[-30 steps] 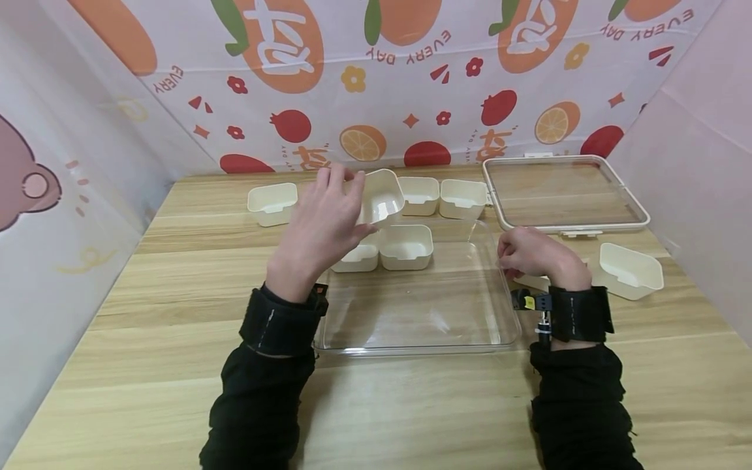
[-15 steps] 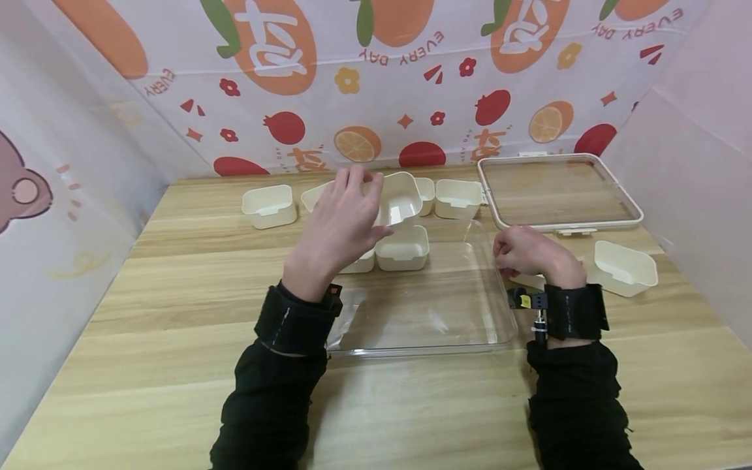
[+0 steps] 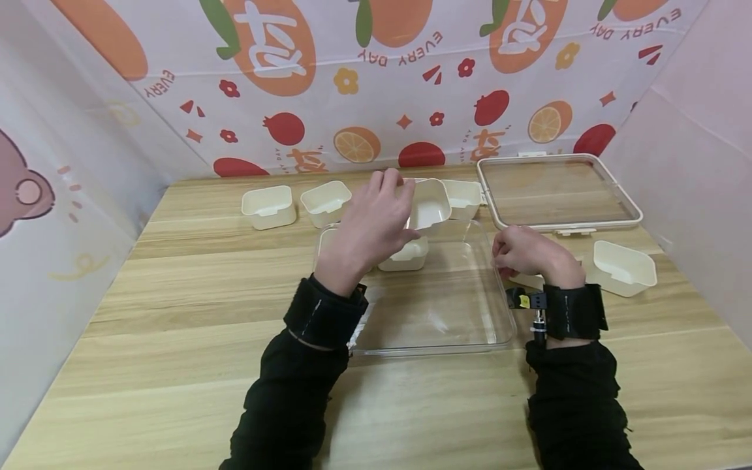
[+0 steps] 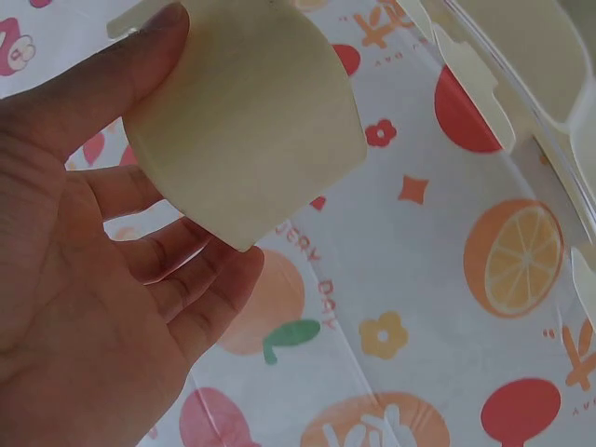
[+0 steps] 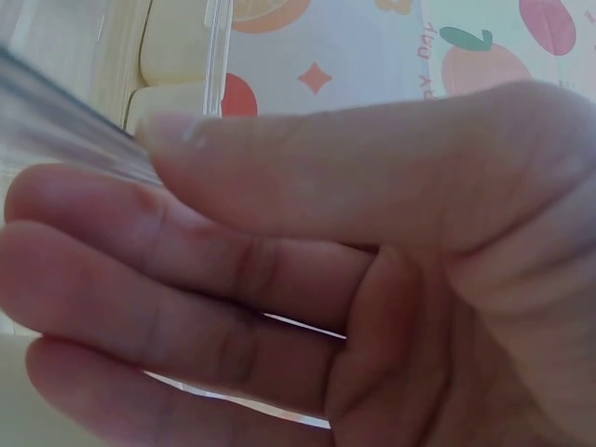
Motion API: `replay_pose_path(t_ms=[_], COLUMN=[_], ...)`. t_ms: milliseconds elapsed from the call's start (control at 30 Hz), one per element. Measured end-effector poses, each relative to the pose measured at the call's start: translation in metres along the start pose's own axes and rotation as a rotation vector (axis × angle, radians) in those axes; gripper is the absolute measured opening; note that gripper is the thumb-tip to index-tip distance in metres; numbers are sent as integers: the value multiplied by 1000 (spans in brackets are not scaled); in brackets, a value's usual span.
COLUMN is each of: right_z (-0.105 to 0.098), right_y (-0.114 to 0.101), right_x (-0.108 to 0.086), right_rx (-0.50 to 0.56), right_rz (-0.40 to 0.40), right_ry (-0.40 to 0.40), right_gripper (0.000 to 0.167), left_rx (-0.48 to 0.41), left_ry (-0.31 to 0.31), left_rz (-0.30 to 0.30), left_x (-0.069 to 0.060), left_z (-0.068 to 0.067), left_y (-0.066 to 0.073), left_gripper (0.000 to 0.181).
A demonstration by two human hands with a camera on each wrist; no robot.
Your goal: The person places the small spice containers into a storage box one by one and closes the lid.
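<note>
A small cream container [image 3: 431,203] is tilted in the grip of my left hand [image 3: 376,225], above the back of a clear plastic box [image 3: 435,313]. The left wrist view shows its cream wall [image 4: 247,121] between the thumb and the fingers. Inside the box, along its back side, sits a cream container [image 3: 405,259], partly covered by my left hand. My right hand [image 3: 531,251] pinches the box's right rim. Thumb and fingers meet at the clear edge [image 5: 70,98] in the right wrist view.
Cream containers stand behind the box, at left [image 3: 269,209], beside it [image 3: 326,202] and at right [image 3: 467,198]. A clear lid with a pale frame [image 3: 558,192] lies at back right. Another container [image 3: 624,269] stands right of my right wrist; one more is partly hidden under it.
My left hand has moved right with the held container, across the back of the box. A container behind it at left has come into view. The right hand stays on the rim.
</note>
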State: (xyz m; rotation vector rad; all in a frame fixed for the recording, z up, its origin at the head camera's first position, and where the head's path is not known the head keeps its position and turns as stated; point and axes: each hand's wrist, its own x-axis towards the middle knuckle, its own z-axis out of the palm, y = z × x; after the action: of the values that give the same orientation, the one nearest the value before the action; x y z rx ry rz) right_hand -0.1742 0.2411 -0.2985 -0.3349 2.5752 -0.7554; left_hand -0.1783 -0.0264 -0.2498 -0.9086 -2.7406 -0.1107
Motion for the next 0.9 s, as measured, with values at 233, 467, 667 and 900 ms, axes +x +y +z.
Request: replay_pose_path(t_ms=[233, 467, 667, 900], right_z=[-1, -2, -1, -3], right_y=[2, 3, 3, 3], right_x=[0, 0, 1, 0], right_rx=[14, 20, -3, -3], right_rz=[-16, -22, -3, -15], right_ry=[0, -5, -4, -6], right_gripper=[9, 8, 9, 9], left_rx=[15, 46, 41, 61], left_ry=[-54, -80, -89, -75], left_rz=[13, 42, 66, 97], left_x=[10, 18, 22, 28], left_z=[3, 5, 8, 10], left_y=[11, 20, 25, 31], left_gripper=[81, 82, 81, 70])
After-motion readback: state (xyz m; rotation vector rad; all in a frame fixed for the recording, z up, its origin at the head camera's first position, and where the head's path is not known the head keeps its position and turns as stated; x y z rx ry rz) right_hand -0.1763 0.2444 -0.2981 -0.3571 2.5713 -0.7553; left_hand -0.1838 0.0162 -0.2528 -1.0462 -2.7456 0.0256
